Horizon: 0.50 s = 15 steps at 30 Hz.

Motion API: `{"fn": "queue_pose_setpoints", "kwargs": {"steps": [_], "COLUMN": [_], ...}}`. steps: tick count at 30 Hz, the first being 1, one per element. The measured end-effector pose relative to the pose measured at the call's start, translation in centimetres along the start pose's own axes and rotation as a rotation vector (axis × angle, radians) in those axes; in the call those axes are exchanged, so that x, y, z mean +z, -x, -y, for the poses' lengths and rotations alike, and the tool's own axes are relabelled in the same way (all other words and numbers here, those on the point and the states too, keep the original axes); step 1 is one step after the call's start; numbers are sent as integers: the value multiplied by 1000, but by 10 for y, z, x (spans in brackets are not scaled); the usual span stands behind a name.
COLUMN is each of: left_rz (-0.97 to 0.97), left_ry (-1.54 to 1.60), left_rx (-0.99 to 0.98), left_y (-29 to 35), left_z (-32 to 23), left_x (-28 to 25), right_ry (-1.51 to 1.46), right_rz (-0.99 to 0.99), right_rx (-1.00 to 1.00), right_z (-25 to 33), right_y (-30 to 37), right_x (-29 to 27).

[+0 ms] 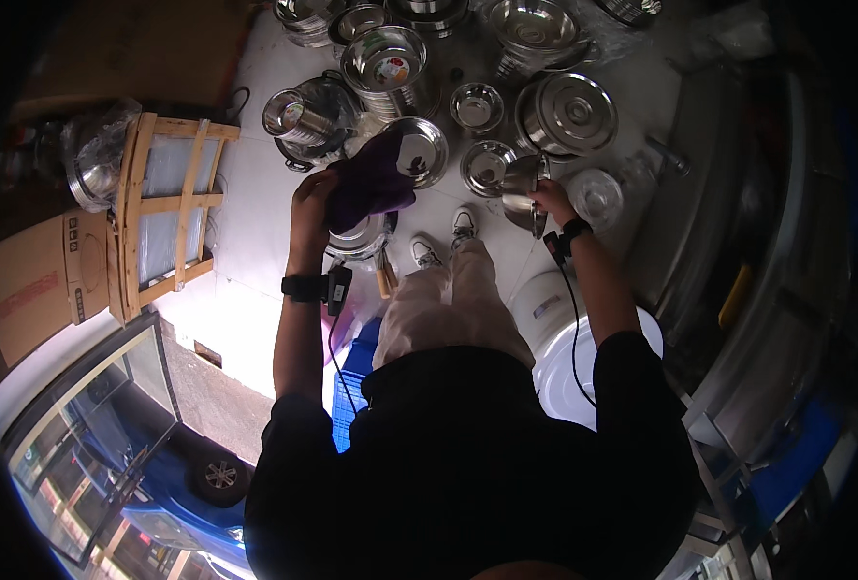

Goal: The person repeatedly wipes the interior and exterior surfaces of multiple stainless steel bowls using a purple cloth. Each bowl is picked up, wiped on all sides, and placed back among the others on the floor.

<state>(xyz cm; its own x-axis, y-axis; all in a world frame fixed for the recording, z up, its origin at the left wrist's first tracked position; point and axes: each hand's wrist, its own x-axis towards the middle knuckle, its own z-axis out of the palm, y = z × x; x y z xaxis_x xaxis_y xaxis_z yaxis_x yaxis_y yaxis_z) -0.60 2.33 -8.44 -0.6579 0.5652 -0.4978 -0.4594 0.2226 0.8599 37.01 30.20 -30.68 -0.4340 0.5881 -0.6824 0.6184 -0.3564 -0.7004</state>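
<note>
In my left hand [311,205] a dark purple cloth [373,184] is gripped and hangs forward, covering part of a shiny steel basin [425,153] behind it. My right hand [552,201] holds a stainless steel bowl [519,193] by its rim, tipped on its side. Just beyond that bowl, a smaller steel bowl [488,167] sits on the floor, with another bowl [476,106] farther off. A lidded steel pot [574,111] stands beyond my right hand. The two hands are apart, and the cloth is not touching the held bowl.
Stacked steel basins [385,63] and more pots crowd the far floor. A wooden crate [173,203] and a cardboard box [37,280] stand on the left. Close to my right side is a white tub [569,372]; a blue crate [351,372] lies by my left leg.
</note>
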Motion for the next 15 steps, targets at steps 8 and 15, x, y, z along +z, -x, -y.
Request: {"fn": "queue_pose_setpoints", "kwargs": {"steps": [8, 15], "left_rz": [-129, -216], "left_ry": [15, 129], "left_rx": [46, 136], "left_y": [-16, -46], "left_z": [5, 25], "left_x": [1, -6], "right_ry": [635, 1014], "right_rz": [-45, -25], "right_rx": [-270, -352], "right_z": [-56, -101], "right_y": [-46, -120], "right_x": [20, 61]}}
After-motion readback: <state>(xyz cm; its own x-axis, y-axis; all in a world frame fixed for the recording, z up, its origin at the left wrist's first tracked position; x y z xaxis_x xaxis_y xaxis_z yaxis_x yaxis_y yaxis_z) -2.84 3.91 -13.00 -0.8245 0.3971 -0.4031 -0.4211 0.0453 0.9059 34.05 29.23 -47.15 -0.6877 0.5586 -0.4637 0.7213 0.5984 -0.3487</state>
